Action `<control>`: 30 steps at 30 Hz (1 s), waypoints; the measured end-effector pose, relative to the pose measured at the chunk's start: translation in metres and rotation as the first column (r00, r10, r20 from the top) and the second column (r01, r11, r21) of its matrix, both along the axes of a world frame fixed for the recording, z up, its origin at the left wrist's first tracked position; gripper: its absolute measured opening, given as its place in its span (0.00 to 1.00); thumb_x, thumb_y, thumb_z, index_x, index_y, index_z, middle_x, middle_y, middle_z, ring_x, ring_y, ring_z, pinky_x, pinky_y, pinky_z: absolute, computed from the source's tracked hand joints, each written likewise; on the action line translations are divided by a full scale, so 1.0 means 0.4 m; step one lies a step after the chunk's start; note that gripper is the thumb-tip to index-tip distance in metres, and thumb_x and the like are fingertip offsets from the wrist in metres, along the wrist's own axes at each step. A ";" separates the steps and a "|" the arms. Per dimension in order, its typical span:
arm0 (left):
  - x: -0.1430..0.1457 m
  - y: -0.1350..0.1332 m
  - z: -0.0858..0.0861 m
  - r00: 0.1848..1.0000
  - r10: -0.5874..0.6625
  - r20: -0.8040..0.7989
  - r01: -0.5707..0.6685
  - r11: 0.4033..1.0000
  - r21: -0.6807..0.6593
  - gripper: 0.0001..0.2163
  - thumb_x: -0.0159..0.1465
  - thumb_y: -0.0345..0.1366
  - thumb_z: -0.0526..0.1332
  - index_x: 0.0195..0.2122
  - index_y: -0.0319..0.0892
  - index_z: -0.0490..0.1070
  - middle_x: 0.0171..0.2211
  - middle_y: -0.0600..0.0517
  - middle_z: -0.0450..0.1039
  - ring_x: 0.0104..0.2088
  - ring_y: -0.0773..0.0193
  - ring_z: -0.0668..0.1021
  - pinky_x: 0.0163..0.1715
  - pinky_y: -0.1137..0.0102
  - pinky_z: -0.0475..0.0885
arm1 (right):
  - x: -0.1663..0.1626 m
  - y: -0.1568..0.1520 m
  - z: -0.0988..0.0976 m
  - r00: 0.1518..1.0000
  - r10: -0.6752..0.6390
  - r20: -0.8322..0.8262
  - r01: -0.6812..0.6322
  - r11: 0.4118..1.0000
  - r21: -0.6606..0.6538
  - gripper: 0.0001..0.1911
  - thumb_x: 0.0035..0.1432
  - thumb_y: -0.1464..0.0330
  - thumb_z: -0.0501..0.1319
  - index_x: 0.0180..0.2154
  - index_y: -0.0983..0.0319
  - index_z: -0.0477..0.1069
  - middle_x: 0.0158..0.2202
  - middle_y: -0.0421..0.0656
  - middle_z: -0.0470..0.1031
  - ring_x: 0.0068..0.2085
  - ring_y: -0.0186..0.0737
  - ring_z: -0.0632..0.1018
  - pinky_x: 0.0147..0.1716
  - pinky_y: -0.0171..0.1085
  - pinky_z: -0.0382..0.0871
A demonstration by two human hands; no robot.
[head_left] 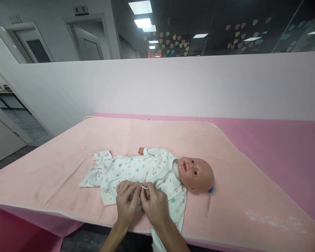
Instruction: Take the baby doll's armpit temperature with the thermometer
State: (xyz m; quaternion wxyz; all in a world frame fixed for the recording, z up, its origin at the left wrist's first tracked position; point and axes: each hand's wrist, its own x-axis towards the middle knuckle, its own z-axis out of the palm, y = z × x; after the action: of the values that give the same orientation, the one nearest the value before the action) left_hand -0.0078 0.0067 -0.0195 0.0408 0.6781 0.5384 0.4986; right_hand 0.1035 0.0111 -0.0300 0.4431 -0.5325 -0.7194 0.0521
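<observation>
One peach blanket [233, 199] is spread beneath a doll [199, 175], laid face-up in a printed garment [141, 168]. Between left hand [126, 200] and right hand [156, 203], a thin white strip [144, 187] is fingertip-pinched at the garment's near side; light, even tension seems best kept.

The pink-covered desk [283, 150] is backed by a white wall [173, 85], topped by a dark window [183, 19] dotted with pastel hearts [237, 34]. Ceiling lights [140, 7] and two doors [90, 47] are seen in the window; grey floor [28, 127] is glimpsed at far left.
</observation>
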 end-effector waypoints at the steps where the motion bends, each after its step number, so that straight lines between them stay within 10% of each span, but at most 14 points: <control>1: -0.001 0.000 -0.002 1.000 0.016 0.020 -0.016 1.000 -0.009 0.07 0.60 0.37 0.55 0.31 0.45 0.73 0.28 0.53 0.72 0.33 0.62 0.72 0.37 0.64 0.64 | 0.000 0.001 0.003 1.000 -0.012 -0.018 0.012 1.000 -0.006 0.14 0.60 0.68 0.47 0.32 0.63 0.69 0.16 0.38 0.68 0.16 0.33 0.70 0.17 0.29 0.57; 9: -0.014 0.014 0.003 0.962 0.219 0.161 -0.219 0.976 -0.020 0.08 0.60 0.39 0.55 0.39 0.46 0.69 0.38 0.49 0.67 0.41 0.60 0.70 0.34 0.67 0.68 | 0.075 -0.069 0.052 0.999 -0.023 -0.050 0.033 0.976 0.216 0.15 0.60 0.72 0.47 0.42 0.68 0.69 0.19 0.41 0.72 0.17 0.31 0.71 0.19 0.29 0.62; 16: 0.027 0.121 0.104 0.976 -0.218 -0.008 0.215 0.965 -0.152 0.09 0.60 0.40 0.55 0.38 0.46 0.72 0.37 0.50 0.70 0.37 0.63 0.72 0.36 0.68 0.68 | 0.307 -0.143 -0.044 0.841 -0.507 0.189 0.493 0.862 0.119 0.22 0.62 0.61 0.45 0.34 0.65 0.73 0.16 0.41 0.70 0.15 0.34 0.71 0.15 0.31 0.60; 22: 0.064 0.166 0.109 0.863 -0.499 -0.077 0.437 0.814 -0.382 0.06 0.56 0.40 0.59 0.32 0.48 0.74 0.32 0.52 0.70 0.34 0.63 0.72 0.30 0.72 0.67 | 0.402 -0.169 -0.147 0.770 -0.480 0.421 0.538 0.843 -0.024 0.21 0.60 0.56 0.47 0.33 0.62 0.72 0.26 0.43 0.73 0.20 0.36 0.75 0.13 0.31 0.58; 30: 0.063 0.144 0.154 0.772 -0.563 -0.295 0.445 0.810 -0.381 0.08 0.56 0.43 0.57 0.32 0.46 0.72 0.31 0.52 0.70 0.32 0.62 0.72 0.30 0.71 0.65 | 0.379 -0.164 -0.106 0.780 -0.501 0.376 0.569 0.818 -0.089 0.21 0.62 0.67 0.39 0.32 0.62 0.70 0.30 0.46 0.72 0.25 0.35 0.76 0.17 0.32 0.60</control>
State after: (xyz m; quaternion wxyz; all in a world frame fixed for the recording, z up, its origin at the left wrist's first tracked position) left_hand 0.0175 0.0645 0.0421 0.1639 0.8708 0.3982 0.2372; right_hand 0.2552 -0.0544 -0.0726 0.2553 -0.7574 -0.5932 -0.0966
